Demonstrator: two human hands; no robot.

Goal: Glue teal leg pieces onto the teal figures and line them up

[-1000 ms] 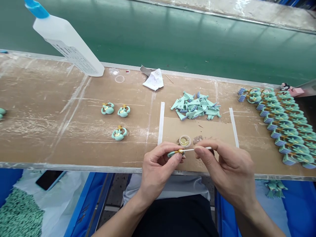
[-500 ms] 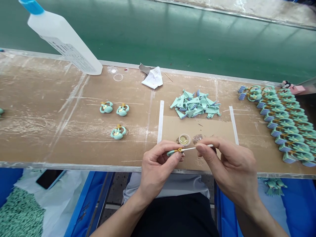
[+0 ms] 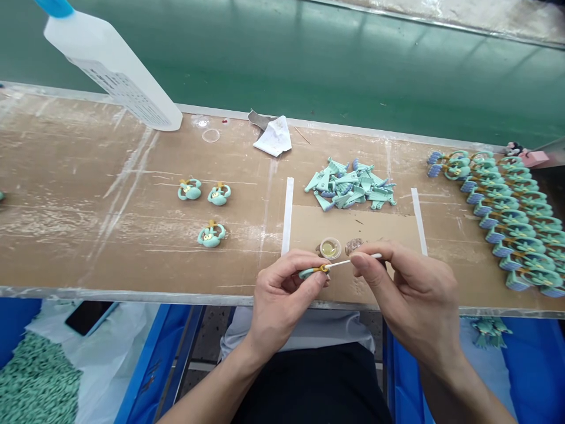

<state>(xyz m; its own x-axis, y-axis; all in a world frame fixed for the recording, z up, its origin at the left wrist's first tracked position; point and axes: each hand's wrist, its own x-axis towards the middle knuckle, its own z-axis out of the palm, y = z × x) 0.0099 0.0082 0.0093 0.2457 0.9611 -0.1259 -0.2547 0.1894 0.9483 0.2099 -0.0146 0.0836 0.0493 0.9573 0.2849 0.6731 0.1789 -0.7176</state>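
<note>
Mint-green and mustard-yellow, a small curved toy piece (image 3: 305, 274) sits pinched between the thumb and fingers of your left hand (image 3: 285, 294), just above the near edge of the brown cardboard-covered bench (image 3: 238, 268). Your right hand (image 3: 408, 300) grips a thin white stick (image 3: 342, 263) between thumb and forefinger, its left tip meeting the mustard part of the toy piece and its other end sticking up past your fingers. Just beyond your hands you have a small round clear cup with yellowish liquid (image 3: 329, 248), and right of it a brown lumpy object (image 3: 354, 245), partly hidden by your right hand. Farther back, between two strips of white tape (image 3: 288, 215), lies a loose heap of mint-green parts with bluish ends (image 3: 351, 184). To your left, three mint-green toy heads with curved arms (image 3: 210, 235) rest apart from one another on the bench; to your right, slanting rows of mint-green figures with blue ends (image 3: 507, 224) lie close together. At the far edge on your left stands a white plastic bottle with a blue cap (image 3: 117, 70), near a crumpled white paper (image 3: 276, 136)
</note>
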